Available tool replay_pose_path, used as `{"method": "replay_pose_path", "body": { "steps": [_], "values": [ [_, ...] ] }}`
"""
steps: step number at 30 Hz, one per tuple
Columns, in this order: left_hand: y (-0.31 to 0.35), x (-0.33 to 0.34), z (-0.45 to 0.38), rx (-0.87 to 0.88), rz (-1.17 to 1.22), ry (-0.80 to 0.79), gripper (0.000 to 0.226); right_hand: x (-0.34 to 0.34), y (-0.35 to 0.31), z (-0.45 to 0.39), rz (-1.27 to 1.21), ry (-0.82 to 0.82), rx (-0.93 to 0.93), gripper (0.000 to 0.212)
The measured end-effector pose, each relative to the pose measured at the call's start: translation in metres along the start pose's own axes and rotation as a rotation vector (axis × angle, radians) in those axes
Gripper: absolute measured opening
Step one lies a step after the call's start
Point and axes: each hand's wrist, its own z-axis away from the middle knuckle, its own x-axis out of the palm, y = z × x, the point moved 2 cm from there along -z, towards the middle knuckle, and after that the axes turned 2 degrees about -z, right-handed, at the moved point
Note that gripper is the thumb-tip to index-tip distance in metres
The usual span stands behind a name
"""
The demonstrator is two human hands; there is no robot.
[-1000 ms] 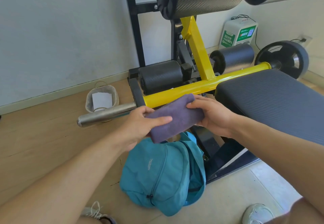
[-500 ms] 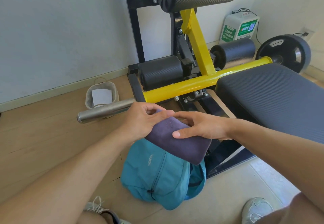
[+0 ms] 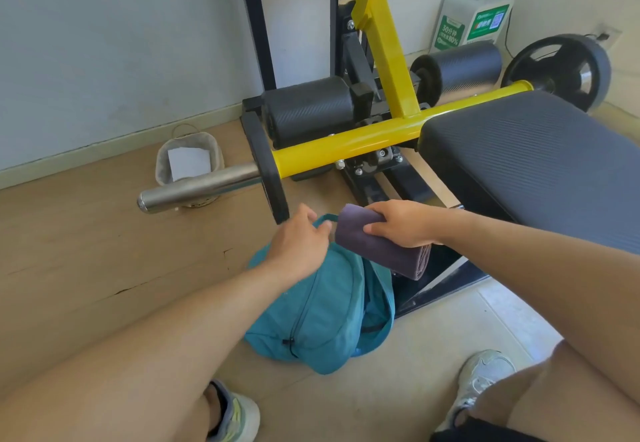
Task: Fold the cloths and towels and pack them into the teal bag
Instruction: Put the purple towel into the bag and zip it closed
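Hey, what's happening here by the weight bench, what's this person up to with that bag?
A person is packing a teal bag that sits on the floor beside the weight bench. The right hand holds a folded purple towel just above the bag's top. The left hand is at the bag's upper edge by its loop handle; whether it grips the fabric cannot be made out. The towel is not yet inside the bag.

Both bare arms reach forward above the teal bag (image 3: 322,310). The left hand (image 3: 298,244) curls at the bag's top edge. The right hand (image 3: 403,225) grips a folded purple towel (image 3: 381,251) just above the bag.
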Motion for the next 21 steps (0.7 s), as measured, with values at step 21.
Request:
{"method": "replay_pose_path", "body": {
  "steps": [21],
  "values": [
    [-0.041, 0.086, 0.019, 0.329, -0.970, -0.263, 0.086, 0.067, 0.014, -0.050, 0.271, 0.102, 0.023, 0.068]
  ]
}}
